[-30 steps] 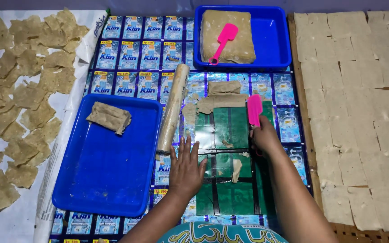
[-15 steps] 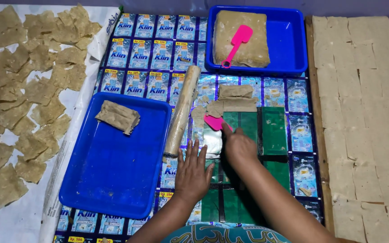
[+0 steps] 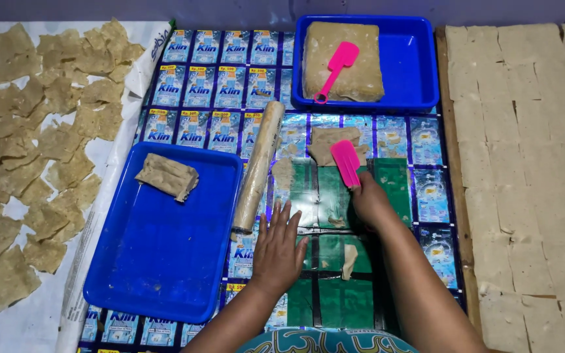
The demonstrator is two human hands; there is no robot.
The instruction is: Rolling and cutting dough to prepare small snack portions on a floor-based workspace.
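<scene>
Pink plastic scraper, flat-bladed, sits clamped in the right hand, its blade pointing far and lying against a thin tan patch of dough spread on the green plastic sheet. The dough patch is ragged at the edges, and smaller smears of it cling to the sheet nearer the person. The left hand lies flat with fingers spread apart, pressing the sheet just near of a dough-dusted rolling pin, which lies lengthwise between the sheet and a big blue plastic tray on the left. That tray holds one folded tan lump of dough at its far end. A second blue tray stands at the far side, carrying a thick tan dough slab with another pink spatula resting on it.

Underneath everything runs a floor mat made of joined rectangular sachet wrappers, blue and white with small yellow corners, set in neat rows. On the far left, irregular tan dough pieces lie scattered on a white sheet; on the right, pale squares are laid out edge to edge on a wooden board.
</scene>
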